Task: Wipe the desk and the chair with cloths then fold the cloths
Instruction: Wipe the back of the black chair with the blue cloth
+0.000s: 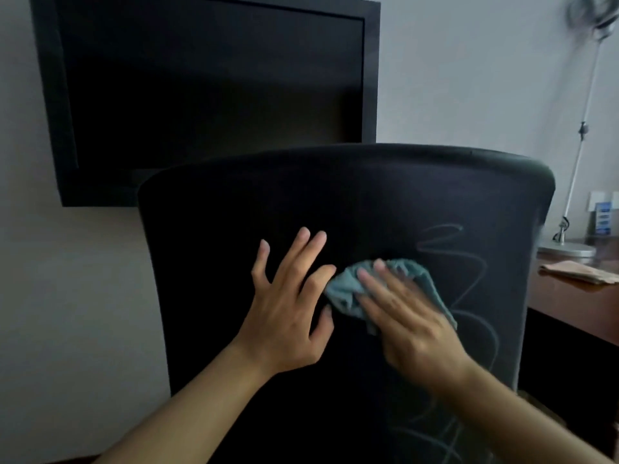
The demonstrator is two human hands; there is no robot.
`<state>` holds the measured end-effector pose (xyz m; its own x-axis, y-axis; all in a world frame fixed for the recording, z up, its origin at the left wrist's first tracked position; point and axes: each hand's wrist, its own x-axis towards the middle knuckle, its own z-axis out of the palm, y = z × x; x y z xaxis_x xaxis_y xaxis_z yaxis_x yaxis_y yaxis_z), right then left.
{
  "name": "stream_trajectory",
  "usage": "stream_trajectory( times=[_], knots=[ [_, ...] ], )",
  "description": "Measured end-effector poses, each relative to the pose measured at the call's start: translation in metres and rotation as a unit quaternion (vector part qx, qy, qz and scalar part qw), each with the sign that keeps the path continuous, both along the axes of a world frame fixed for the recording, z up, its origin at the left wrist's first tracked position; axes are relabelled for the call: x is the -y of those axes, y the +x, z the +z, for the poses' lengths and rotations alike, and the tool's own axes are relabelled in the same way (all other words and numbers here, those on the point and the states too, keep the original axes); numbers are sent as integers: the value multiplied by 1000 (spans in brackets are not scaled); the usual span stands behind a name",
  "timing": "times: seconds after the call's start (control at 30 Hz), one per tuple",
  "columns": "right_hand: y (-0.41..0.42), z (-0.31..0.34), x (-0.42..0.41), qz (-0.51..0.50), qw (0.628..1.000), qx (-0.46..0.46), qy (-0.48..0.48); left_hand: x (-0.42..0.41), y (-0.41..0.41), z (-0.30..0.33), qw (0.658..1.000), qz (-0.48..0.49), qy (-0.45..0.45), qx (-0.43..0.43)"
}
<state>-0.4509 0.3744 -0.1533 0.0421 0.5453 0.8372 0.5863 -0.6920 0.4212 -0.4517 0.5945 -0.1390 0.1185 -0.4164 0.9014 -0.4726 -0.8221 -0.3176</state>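
The black chair back fills the middle of the view, with pale scribbled streaks on its right side. My right hand presses a crumpled teal cloth flat against the chair back with straight fingers. My left hand lies spread on the chair back just left of the cloth, its fingers straight. A second, peach-coloured cloth lies on the brown desk at the right.
A dark wall-mounted screen hangs behind the chair. On the desk stands a silver lamp with a thin pole rising to the upper right. A wall socket plate with a blue label sits behind the lamp.
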Motion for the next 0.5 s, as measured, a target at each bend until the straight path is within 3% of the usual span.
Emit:
stream_trajectory(
  times=[0.17, 0.23, 0.43, 0.5],
  knots=[
    [-2, 103, -14, 2, 994, 83, 71, 2, 0, 1, 1000, -12, -12, 20],
    [0, 114, -18, 12, 992, 96, 86, 2, 0, 1, 1000, -12, -13, 25],
    [2, -31, -3, 3, 1000, -8, 4, 0, 3, -1, 1000, -1, -1, 22],
    [-3, -45, 7, 2, 999, -33, -39, -2, 2, -1, 1000, 4, 4, 22]
  ],
)
